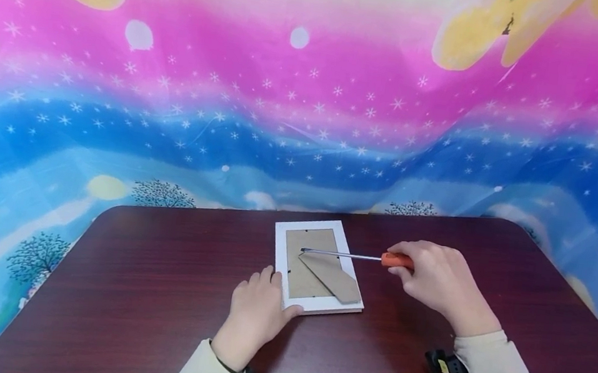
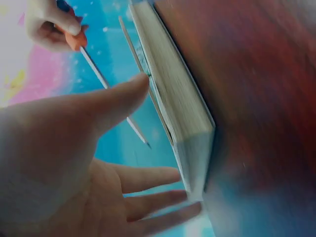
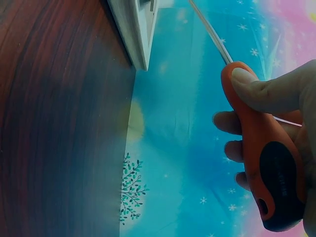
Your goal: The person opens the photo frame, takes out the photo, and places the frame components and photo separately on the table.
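Observation:
A white picture frame [image 1: 283, 257] lies face down on the table, its brown backing board [image 1: 315, 239] showing. A stand leg [image 1: 340, 280] of the same brown board slants across the back toward the lower right corner. My left hand [image 1: 255, 307] rests at the frame's lower left corner, fingers along the left side and thumb at the near edge. In the left wrist view those fingers look nearly straight. My right hand [image 1: 437, 277] grips the orange and black handle of a screwdriver [image 3: 266, 133]. Its metal shaft points left, the tip over the backing board near the leg's upper end.
Small dark tabs [image 1: 289, 271] sit along the inner edge of the frame. The dark red-brown table [image 1: 165, 295] has rounded far corners. A colourful cloth [image 1: 264, 106] with snowflakes and trees hangs behind it. Both wrists wear dark straps.

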The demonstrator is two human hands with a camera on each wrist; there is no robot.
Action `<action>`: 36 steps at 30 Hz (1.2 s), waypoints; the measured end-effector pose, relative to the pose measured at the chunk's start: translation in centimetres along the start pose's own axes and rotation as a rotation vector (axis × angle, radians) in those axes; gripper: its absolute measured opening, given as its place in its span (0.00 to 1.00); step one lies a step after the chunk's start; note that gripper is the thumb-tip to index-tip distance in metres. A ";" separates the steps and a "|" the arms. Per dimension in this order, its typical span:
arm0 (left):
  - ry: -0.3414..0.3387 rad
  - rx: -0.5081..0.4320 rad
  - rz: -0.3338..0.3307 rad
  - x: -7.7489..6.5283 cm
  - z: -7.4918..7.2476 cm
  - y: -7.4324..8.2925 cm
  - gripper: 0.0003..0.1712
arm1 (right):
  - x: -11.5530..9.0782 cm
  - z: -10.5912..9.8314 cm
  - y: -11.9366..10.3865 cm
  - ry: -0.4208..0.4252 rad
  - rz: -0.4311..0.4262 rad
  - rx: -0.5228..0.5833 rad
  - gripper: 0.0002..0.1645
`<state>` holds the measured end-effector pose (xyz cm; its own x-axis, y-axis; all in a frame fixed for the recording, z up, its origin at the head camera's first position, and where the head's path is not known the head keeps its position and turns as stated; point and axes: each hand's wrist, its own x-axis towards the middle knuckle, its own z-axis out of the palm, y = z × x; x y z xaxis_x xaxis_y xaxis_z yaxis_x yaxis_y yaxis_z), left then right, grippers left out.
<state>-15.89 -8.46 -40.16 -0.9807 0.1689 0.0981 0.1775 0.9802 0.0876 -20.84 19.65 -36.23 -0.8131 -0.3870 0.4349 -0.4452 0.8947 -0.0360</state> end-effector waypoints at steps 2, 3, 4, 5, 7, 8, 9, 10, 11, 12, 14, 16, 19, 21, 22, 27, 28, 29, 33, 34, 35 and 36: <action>-0.028 -0.017 0.003 0.2 -0.1 -0.4 0.47 | 0.0 0.1 -0.1 0.000 -0.011 0.005 0.15; -0.042 -0.028 0.005 0.3 -0.1 -0.7 0.48 | 0.0 0.1 -0.1 -0.001 -0.017 0.007 0.14; -0.056 -0.037 0.008 0.3 -0.1 -0.8 0.49 | -0.1 0.2 -0.1 -0.002 -0.023 0.009 0.14; -0.067 -0.049 0.013 0.4 -0.1 -1.0 0.49 | -0.1 0.2 -0.1 -0.004 -0.029 0.013 0.14; -0.087 -0.070 0.025 0.5 0.0 -1.4 0.49 | -0.1 0.2 -0.2 -0.009 -0.036 0.017 0.14; -0.097 -0.076 0.030 0.6 0.1 -1.5 0.49 | -0.1 0.2 -0.2 -0.014 -0.038 0.019 0.14; -0.101 -0.082 0.035 0.6 0.2 -1.7 0.49 | -0.1 0.2 -0.2 -0.018 -0.041 0.022 0.13; -0.106 -0.084 0.040 0.7 0.2 -1.8 0.50 | -0.1 0.2 -0.2 -0.022 -0.043 0.024 0.13; -0.111 -0.087 0.044 0.7 0.3 -1.9 0.50 | -0.1 0.2 -0.3 -0.026 -0.046 0.026 0.13; -0.116 -0.089 0.048 0.8 0.3 -2.1 0.50 | -0.1 0.3 -0.3 -0.029 -0.049 0.027 0.13; -0.120 -0.096 0.055 0.9 0.3 -2.2 0.50 | -0.1 0.3 -0.4 -0.033 -0.056 0.033 0.13; -0.122 -0.113 0.066 1.0 0.4 -2.4 0.50 | 0.0 0.4 -0.5 -0.039 -0.061 0.037 0.13; -0.122 -0.143 0.082 1.2 0.5 -2.6 0.51 | 0.0 0.7 -0.6 -0.047 -0.061 0.044 0.14; -0.120 -0.159 0.089 1.4 0.6 -2.7 0.51 | 0.0 0.9 -0.7 -0.052 -0.059 0.049 0.14; -0.119 -0.167 0.092 1.5 0.7 -2.8 0.52 | 0.0 1.0 -0.7 -0.051 -0.058 0.051 0.14; -0.105 -0.180 0.100 1.7 0.9 -2.9 0.52 | 0.1 1.3 -0.7 -0.038 -0.061 0.058 0.14; -0.103 -0.182 0.100 1.7 0.9 -2.9 0.52 | 0.1 1.3 -0.7 -0.036 -0.065 0.060 0.14; -0.103 -0.180 0.101 1.6 0.9 -2.9 0.52 | 0.1 1.2 -0.7 -0.037 -0.068 0.064 0.15; -0.107 -0.192 0.099 1.5 0.9 -2.8 0.51 | 0.2 1.1 -0.8 -0.041 -0.078 0.066 0.16; -0.107 -0.197 0.099 1.5 0.9 -2.8 0.51 | 0.2 1.1 -0.8 -0.041 -0.081 0.066 0.16; -0.107 -0.202 0.100 1.5 0.8 -2.8 0.51 | 0.2 1.0 -0.8 -0.040 -0.084 0.063 0.16; -0.104 -0.208 0.103 1.5 0.9 -2.8 0.51 | 0.3 1.0 -0.8 -0.036 -0.088 0.059 0.16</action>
<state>-17.88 -10.89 -41.12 -0.9579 0.2866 0.0150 0.2789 0.9170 0.2853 -21.14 18.64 -36.92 -0.7824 -0.4724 0.4058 -0.5359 0.8426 -0.0523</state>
